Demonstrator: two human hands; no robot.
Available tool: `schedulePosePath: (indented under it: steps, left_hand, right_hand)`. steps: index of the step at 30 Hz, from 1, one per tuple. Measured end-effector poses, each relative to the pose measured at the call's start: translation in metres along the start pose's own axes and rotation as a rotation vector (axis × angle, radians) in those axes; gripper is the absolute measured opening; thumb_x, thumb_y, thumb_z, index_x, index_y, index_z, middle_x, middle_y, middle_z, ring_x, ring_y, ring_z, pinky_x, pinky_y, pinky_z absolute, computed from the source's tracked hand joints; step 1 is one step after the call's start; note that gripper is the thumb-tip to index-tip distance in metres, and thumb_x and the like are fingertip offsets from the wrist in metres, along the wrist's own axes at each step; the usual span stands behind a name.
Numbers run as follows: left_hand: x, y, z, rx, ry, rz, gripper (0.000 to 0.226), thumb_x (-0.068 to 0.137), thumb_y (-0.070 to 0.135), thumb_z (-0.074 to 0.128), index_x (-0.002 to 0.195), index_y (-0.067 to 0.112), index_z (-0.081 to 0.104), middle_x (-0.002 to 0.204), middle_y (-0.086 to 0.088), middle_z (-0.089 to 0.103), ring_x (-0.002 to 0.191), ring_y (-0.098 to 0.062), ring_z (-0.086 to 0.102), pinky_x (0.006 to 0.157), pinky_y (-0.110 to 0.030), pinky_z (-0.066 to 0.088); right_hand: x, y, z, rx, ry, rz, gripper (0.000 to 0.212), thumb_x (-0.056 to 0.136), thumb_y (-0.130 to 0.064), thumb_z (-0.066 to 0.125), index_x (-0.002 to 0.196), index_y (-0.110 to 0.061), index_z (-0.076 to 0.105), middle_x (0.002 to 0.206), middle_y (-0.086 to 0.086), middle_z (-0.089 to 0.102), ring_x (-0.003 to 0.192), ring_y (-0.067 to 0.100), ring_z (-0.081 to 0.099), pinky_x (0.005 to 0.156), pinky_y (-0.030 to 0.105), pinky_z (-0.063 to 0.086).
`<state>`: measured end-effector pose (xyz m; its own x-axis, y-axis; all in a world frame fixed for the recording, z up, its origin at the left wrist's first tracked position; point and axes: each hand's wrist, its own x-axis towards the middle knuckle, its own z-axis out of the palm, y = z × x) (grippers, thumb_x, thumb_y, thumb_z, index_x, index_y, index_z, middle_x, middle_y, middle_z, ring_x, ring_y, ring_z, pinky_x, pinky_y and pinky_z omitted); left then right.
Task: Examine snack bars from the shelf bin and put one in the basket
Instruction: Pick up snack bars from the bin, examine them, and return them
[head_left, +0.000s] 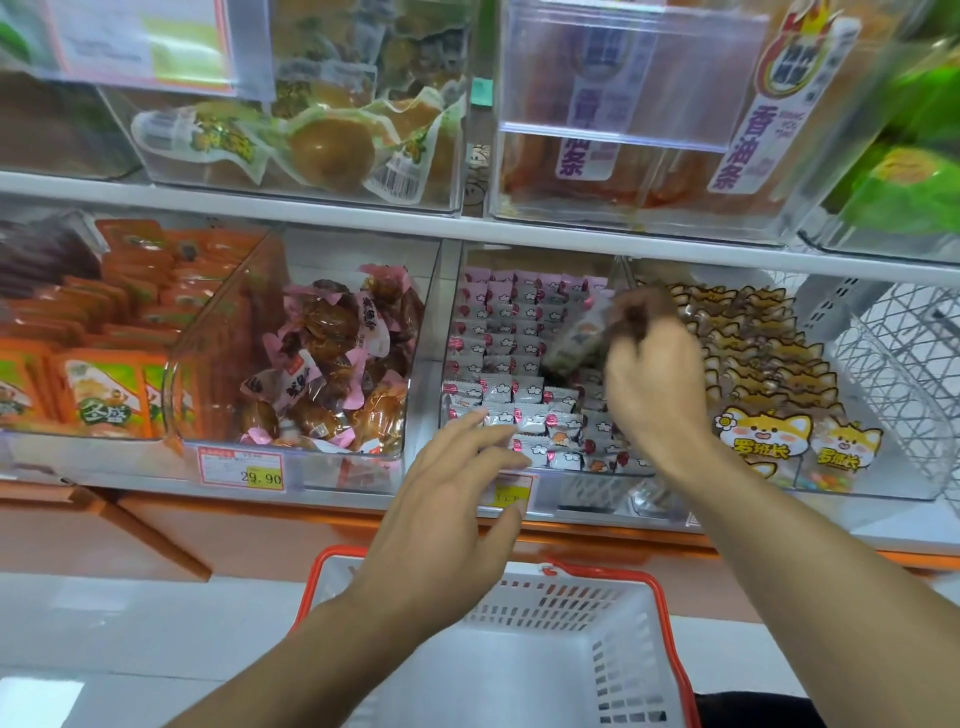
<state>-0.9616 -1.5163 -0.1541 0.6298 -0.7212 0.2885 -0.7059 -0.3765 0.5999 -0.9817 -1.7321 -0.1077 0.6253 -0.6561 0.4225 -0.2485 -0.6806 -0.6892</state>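
My right hand (652, 384) seemingly pinches a light, crinkly, blurred pale-wrapped snack bar (579, 338) by its end; left hand (447, 525) fingers spread, empty.

Upper shelf (467, 228) (low overhead) caps the bin (540, 483); front stays open.

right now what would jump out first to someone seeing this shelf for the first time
The two bare arms reaching in: the right hand lifts a blurred snack bar out of the clear bin of pink-and-white wrapped bars at centre, while the left hand hovers open by the bin's front edge. Below them sits a white basket with a red rim. At right, the cartoon cat packets stand out.
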Motion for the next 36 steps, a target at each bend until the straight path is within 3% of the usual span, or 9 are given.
schedulePosePath:
  steps: [2,5,8,13,18,23,29,32,36]
  left_hand:
    - [0.001,0.003,-0.003,-0.097,0.07,-0.058,0.031,0.093,0.029,0.068,0.121,0.039,0.061,0.129,0.03,0.053,0.132,0.008,0.038,0.111,-0.014,0.027]
    - [0.005,0.007,-0.01,-0.393,0.158,-0.272,0.026,0.092,0.032,0.068,0.113,0.044,0.06,0.109,0.03,0.062,0.108,0.007,0.057,0.086,-0.007,0.045]
    - [0.01,0.009,-0.015,-0.668,0.19,-0.423,0.026,0.092,0.034,0.068,0.116,0.041,0.061,0.105,0.025,0.068,0.09,-0.004,0.067,0.079,-0.017,0.055]
    - [0.016,0.006,-0.018,-0.872,0.227,-0.611,0.015,0.095,0.028,0.064,0.109,0.025,0.07,0.088,0.0,0.078,0.081,-0.011,0.074,0.068,-0.019,0.058]
    - [0.018,-0.003,-0.019,-1.009,0.276,-0.717,0.016,0.094,0.029,0.067,0.1,0.015,0.071,0.082,-0.003,0.078,0.076,-0.013,0.074,0.065,-0.02,0.058]
    - [0.022,-0.004,-0.017,-1.051,0.249,-0.66,0.018,0.095,0.029,0.064,0.101,0.012,0.068,0.089,-0.001,0.078,0.088,-0.016,0.076,0.069,-0.021,0.06]
    - [0.022,-0.006,-0.015,-1.192,0.223,-0.624,0.012,0.096,0.024,0.06,0.092,0.013,0.063,0.096,-0.006,0.078,0.095,-0.024,0.076,0.076,-0.025,0.06]
    - [0.022,-0.007,-0.017,-1.229,0.213,-0.632,0.013,0.102,0.018,0.055,0.096,0.01,0.062,0.1,-0.009,0.078,0.096,-0.025,0.076,0.077,-0.026,0.061]
    - [0.023,-0.006,-0.02,-1.23,0.263,-0.688,0.015,0.103,0.014,0.052,0.091,0.011,0.061,0.093,-0.011,0.078,0.086,-0.024,0.077,0.067,-0.025,0.061]
  right_hand:
    - [-0.007,-0.007,-0.01,0.223,0.118,0.022,0.018,0.104,-0.016,0.05,0.096,-0.032,0.05,0.081,-0.014,0.061,0.063,-0.008,0.056,0.05,0.008,0.037]
    - [-0.023,-0.012,-0.017,0.425,0.154,0.123,0.02,0.105,-0.02,0.051,0.093,-0.037,0.052,0.087,-0.012,0.065,0.079,-0.004,0.061,0.072,0.018,0.048]
    - [-0.04,-0.017,-0.018,0.7,0.011,0.424,0.015,0.105,-0.016,0.05,0.095,-0.021,0.058,0.091,0.001,0.076,0.09,0.019,0.074,0.074,0.035,0.06]
    - [-0.059,-0.024,-0.016,0.999,-0.184,0.66,0.013,0.103,-0.008,0.052,0.094,-0.007,0.062,0.089,0.008,0.079,0.084,0.017,0.076,0.075,0.028,0.061]
    - [-0.057,-0.02,-0.016,0.884,-0.281,0.629,0.009,0.1,-0.013,0.06,0.094,-0.007,0.064,0.097,0.01,0.078,0.087,0.022,0.077,0.076,0.028,0.062]
    - [-0.054,-0.017,-0.017,1.003,-0.233,0.69,0.017,0.101,-0.006,0.057,0.085,-0.009,0.06,0.085,0.009,0.078,0.076,0.017,0.076,0.073,0.027,0.061]
    - [-0.053,-0.012,-0.015,0.957,-0.289,0.688,0.006,0.098,-0.004,0.06,0.095,-0.009,0.063,0.103,0.014,0.075,0.09,0.02,0.076,0.074,0.026,0.061]
    - [-0.051,-0.01,-0.02,0.936,-0.381,0.568,0.021,0.097,-0.006,0.062,0.116,-0.014,0.064,0.111,0.003,0.075,0.096,0.022,0.074,0.072,0.029,0.06]
    - [-0.051,-0.011,-0.029,0.725,-0.513,0.26,0.032,0.09,-0.024,0.073,0.121,-0.034,0.068,0.128,-0.015,0.067,0.112,0.024,0.066,0.08,0.051,0.062]
